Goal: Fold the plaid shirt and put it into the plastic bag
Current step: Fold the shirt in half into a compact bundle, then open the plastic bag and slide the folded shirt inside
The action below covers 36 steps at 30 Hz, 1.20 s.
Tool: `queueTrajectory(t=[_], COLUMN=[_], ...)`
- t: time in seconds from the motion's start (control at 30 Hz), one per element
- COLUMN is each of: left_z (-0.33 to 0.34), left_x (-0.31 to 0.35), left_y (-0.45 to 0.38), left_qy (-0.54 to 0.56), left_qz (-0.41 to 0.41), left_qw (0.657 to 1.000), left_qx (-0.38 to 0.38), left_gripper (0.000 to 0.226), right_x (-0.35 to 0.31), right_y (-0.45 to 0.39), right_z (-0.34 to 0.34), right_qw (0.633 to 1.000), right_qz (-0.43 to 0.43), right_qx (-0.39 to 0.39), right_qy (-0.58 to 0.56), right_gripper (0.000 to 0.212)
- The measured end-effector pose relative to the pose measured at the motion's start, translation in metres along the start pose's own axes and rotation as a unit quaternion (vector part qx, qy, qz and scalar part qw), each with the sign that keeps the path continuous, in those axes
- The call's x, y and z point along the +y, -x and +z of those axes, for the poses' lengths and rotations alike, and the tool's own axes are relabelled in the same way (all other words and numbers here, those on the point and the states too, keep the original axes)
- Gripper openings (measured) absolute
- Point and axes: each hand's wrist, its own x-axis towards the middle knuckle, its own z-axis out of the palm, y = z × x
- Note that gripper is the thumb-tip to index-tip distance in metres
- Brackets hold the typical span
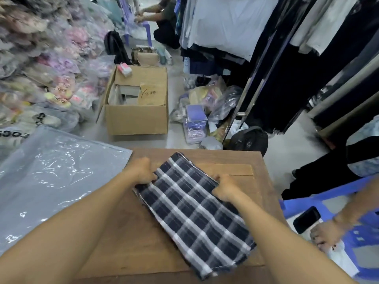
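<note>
The plaid shirt [192,212], dark navy with white and grey stripes, lies folded into a long strip running diagonally across the wooden table [131,238]. My left hand [141,171] grips the strip's left edge near its far end. My right hand [225,186] grips the opposite edge, across from the left. A pile of clear plastic bags [51,175] lies flat on the left, overlapping the table's far left corner.
An open cardboard box [136,103] stands on the floor beyond the table. Bagged goods are heaped at left, hanging clothes at right. A blue plastic chair [361,232] with a phone [306,220] and another person's hand [326,234] is at right. A black backpack [249,140] sits past the table.
</note>
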Motion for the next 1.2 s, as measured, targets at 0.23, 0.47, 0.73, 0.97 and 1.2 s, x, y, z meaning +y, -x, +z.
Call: queueTrajectory(t=[0.23,0.47,0.73,0.97,1.2], left_z=[0.058,0.029,-0.026,-0.01,0.006], left_x=[0.018,0.007,-0.076,-0.125,-0.122], left_y=[0.056,0.053,-0.036,-0.063,-0.019], left_qy=[0.163,0.135,0.127,0.135,0.205], left_qz=[-0.05,-0.049,-0.172,-0.206,-0.118], left_qw=[0.968,0.987,0.954,0.951,0.932], left_qx=[-0.185,-0.077,0.21,0.184,0.275], left_gripper=[0.022,0.035,0.077,0.104,0.045], right_x=[0.007,-0.011,-0.07,-0.111,-0.184], right_y=[-0.023,-0.026,0.012,0.019,0.0], right_z=[-0.038,-0.038,-0.006,0.026,0.052], right_qw=[0.977,0.972,0.959,0.949,0.952], right_qz=[-0.128,-0.145,-0.273,-0.304,-0.305], right_qx=[-0.057,-0.052,-0.009,-0.036,-0.031], right_qy=[0.161,0.179,0.07,0.081,0.018], right_gripper=[0.051,0.042,0.03,0.021,0.017])
